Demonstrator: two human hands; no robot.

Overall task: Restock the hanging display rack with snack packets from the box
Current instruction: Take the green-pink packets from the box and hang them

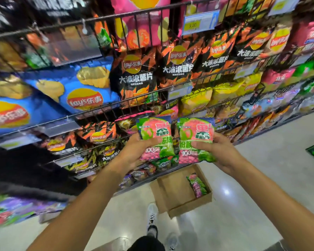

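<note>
Holding one packet in each hand: left hand [134,153] grips left packet [155,138], right hand [219,151] grips right packet [196,140]. Box [170,192] below, few left. Rack [116,109] beyond. Mid-restock; next, find a free hook.

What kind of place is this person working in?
Most likely a shop's snack aisle: wire display racks packed with crisp bags, a price tag clipped to the rail, and an open cardboard box of stock on the floor.
</note>
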